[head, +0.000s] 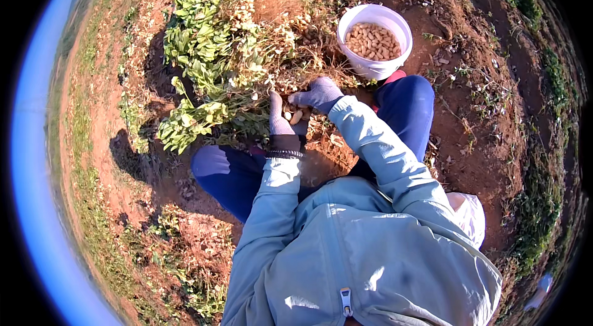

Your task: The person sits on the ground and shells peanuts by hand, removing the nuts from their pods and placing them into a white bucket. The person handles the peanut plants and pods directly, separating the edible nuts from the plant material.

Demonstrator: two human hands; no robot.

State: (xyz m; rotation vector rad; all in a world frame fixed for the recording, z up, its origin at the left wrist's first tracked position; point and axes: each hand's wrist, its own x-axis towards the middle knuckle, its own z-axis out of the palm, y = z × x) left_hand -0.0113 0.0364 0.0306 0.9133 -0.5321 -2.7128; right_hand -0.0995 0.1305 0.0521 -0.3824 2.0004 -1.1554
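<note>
My left hand (279, 116), in a pale knitted glove with a dark cuff, is cupped around several peanut pods (294, 115) in front of my lap. Close against it on the right, my gloved right hand (320, 93) has its thumb pointing left over the pods. What its curled fingers grip is hidden. A leafy peanut plant (192, 123) lies left of my hands, its stems running towards them. Just beyond is a large heap of uprooted peanut plants (208, 34), pods showing among the roots.
A white plastic bucket (374, 69), partly filled with peanut pods (372, 42), stands beyond my right knee (412, 103). My left knee (211, 161) is bent outward. A white bag (468, 217) lies by my right hip. Reddish soil (463, 141) with scattered dry leaves surrounds me.
</note>
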